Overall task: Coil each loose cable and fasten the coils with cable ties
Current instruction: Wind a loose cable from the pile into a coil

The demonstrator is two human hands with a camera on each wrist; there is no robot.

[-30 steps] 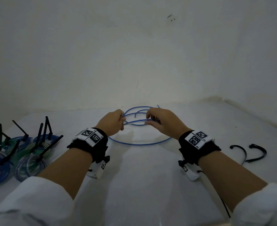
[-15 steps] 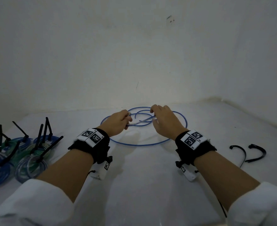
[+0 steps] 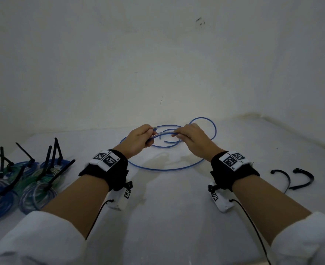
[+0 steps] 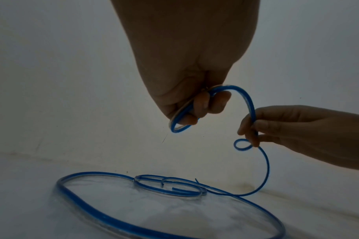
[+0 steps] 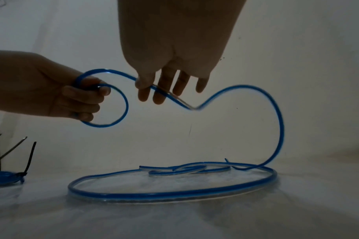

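Note:
A loose blue cable [image 3: 163, 169] lies in wide loops on the white table [image 3: 167, 217]. My left hand [image 3: 138, 139] grips a small loop of it near one end, fingers curled round it [image 4: 196, 110], seen again as the loop [image 5: 113, 122] in the right wrist view. My right hand [image 3: 188, 136] pinches the same cable a little further along [image 5: 152, 88], thumb against the fingers, the other fingers hanging straight. Both hands hold the cable above the table. From my right hand the cable arcs up and back down to the big loop [image 5: 276, 129].
Several finished blue and green coils [image 3: 24, 180] with black cable ties sticking up lie at the left edge. Two loose black cable ties [image 3: 291, 178] lie to the right of my right wrist. A white wall rises close behind the table.
Both hands have lifted and moved slightly away from me with the cable. The far loop has swung out to the right behind my right hand.

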